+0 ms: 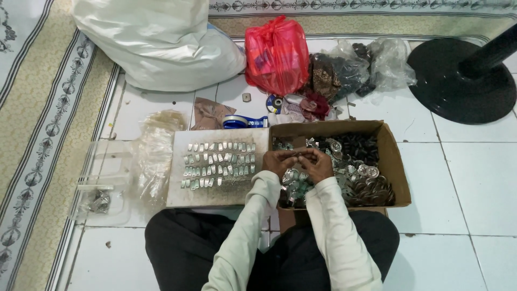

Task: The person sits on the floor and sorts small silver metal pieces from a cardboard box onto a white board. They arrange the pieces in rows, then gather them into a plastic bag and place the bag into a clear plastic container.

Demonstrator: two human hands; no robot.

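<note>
Cardboard box (392, 161) of small metal and dark parts, walls close around both hands. Left hand (280, 160) and right hand (318, 163) together above box's near-left corner, fingertips pinched on small metal piece (297, 157). Board (177, 183) of laid-out metal pieces just left.

One cardboard box (392, 156), one flat board (177, 194), one red bag (277, 54), one white sack (161, 43), two hands.
</note>
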